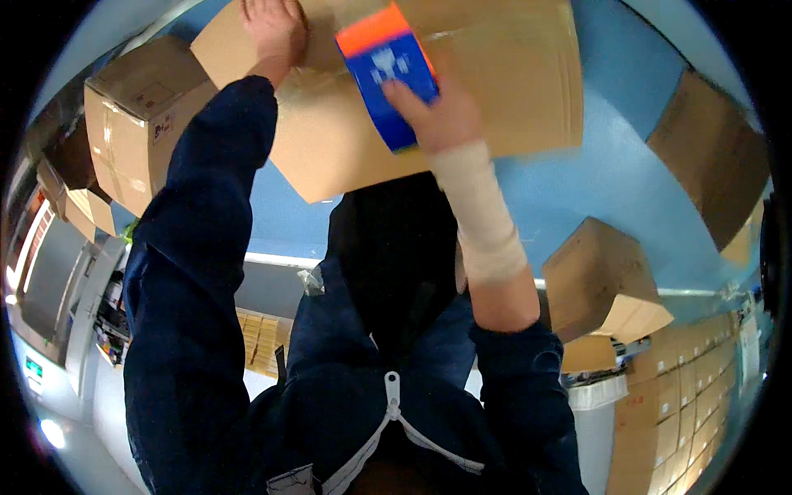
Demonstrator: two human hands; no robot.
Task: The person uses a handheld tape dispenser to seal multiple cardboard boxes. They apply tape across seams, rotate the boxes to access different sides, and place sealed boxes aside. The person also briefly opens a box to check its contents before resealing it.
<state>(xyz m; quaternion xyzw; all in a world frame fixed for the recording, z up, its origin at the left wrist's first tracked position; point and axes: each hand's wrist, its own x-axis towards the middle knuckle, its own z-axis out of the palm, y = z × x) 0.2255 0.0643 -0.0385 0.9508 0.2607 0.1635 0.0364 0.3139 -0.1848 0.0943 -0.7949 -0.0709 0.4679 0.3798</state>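
Item 1: small box (373, 74), blue with an orange end, held in the right hand over the large cardboard box, tilted; contact with the cardboard below cannot be told.
Item 2: right hand (452, 115), closed on the small box, thumb across its printed face, the other fingers mostly hidden; slightly blurred. Pale wrap (478, 206) around wrist and forearm.
Item 3: left hand (274, 33), laid on the large box near the upper edge of view; fingertips cut off, so how far the fingers are open cannot be told; no held thing visible.
Item 4: large cardboard box (516, 74), brown, on the blue table (289, 216), in front of the person.
Item 5: taped carton (124, 157), left of the large box.
Item 6: 2 further brown cartons at right, 1 upper (709, 157), 1 lower (590, 276) with a flap out.
Item 7: stacked cartons (681, 396), lower right.
Item 8: dark jacket (330, 412), pale zip pull (393, 388).
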